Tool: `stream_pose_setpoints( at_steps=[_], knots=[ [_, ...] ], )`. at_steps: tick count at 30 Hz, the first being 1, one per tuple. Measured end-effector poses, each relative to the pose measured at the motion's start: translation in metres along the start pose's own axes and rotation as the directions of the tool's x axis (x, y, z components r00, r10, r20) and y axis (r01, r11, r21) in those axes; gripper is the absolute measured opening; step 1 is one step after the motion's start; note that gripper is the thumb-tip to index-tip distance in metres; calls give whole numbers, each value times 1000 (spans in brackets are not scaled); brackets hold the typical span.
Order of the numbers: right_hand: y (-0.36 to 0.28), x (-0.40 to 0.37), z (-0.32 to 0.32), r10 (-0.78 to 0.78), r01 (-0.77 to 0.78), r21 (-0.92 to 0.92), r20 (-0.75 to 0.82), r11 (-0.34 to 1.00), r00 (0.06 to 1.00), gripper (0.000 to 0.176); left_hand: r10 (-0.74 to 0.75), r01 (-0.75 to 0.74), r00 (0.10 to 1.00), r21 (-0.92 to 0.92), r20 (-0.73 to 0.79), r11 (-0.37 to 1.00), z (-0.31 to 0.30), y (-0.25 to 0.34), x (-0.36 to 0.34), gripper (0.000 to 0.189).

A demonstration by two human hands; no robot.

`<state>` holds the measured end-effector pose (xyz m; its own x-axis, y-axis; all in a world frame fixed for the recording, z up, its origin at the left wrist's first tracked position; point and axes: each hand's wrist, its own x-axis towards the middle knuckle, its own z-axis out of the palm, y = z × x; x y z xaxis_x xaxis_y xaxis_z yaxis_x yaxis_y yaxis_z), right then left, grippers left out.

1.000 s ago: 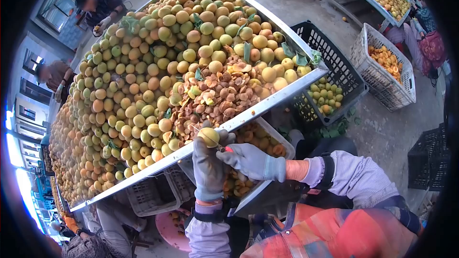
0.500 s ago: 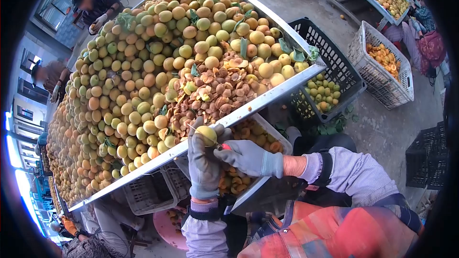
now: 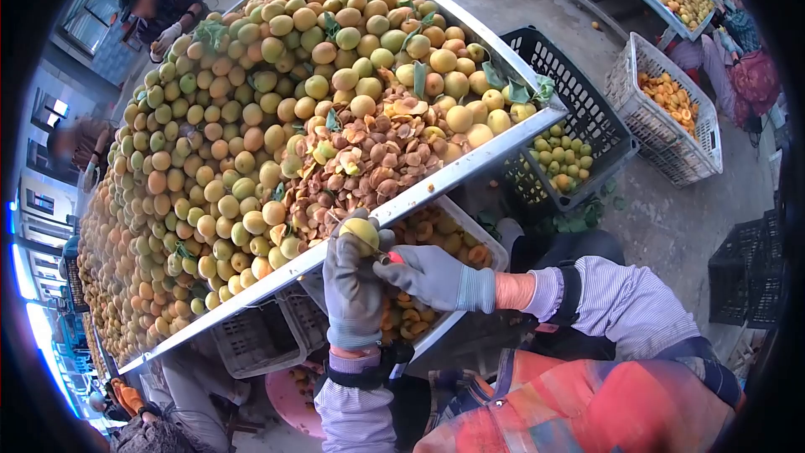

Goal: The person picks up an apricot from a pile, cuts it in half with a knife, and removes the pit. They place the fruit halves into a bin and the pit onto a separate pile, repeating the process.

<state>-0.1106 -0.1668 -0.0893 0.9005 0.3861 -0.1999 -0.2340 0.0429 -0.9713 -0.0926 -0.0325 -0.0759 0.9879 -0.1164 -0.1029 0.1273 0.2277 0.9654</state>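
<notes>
In my left hand (image 3: pixel 352 294), gloved in grey, a yellow-green apricot (image 3: pixel 360 235) is held between thumb and fingers just outside the table's metal rim. My right hand (image 3: pixel 432 275), in a matching glove, is closed around a small tool with a red handle (image 3: pixel 394 257). A thin metal part of it reaches toward the apricot; its working tip is hard to make out. Below both hands, a pale crate (image 3: pixel 495 252) holds cut apricot halves (image 3: pixel 423 316). Just beyond the rim lies a heap of brown pits and scraps (image 3: pixel 377 159).
Whole apricots (image 3: pixel 226 143) cover the large metal-edged table (image 3: pixel 470 151). To the right stand a black crate (image 3: pixel 599 109) with green fruit and a white crate (image 3: pixel 662 134) with orange halves. A pink basin (image 3: pixel 293 403) sits below. Co-workers (image 3: pixel 163 17) are at the far left side.
The view has shifted slightly. Both hands keep nearly the same pose around the apricot and the red-handled tool. A co-worker at the left has moved a little.
</notes>
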Motion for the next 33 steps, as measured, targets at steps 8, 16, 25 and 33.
stream_pose_setpoints(
  at_steps=[8, 16, 25, 33],
  knots=[
    [-15, 0, -2, 168, -191, 155, 149, 969, 975, 34, 96, -98, 995, -154, -20, 983, 7, 12, -2, 50],
    [-32, -6, -18, 170, -175, 26, 125, 984, 978, 39, 52, -47, 992, -44, 117, 998, 0, 10, -1, 52],
    [-8, -3, -6, -4, -1, 109, 48, 994, 999, 36, -23, 36, 998, -252, 52, 967, 4, 3, -2, 55],
    [-14, -6, -6, 92, -97, 42, 91, 994, 992, 39, 12, -9, 1000, -92, 29, 996, 9, 8, -6, 51]
  ],
)
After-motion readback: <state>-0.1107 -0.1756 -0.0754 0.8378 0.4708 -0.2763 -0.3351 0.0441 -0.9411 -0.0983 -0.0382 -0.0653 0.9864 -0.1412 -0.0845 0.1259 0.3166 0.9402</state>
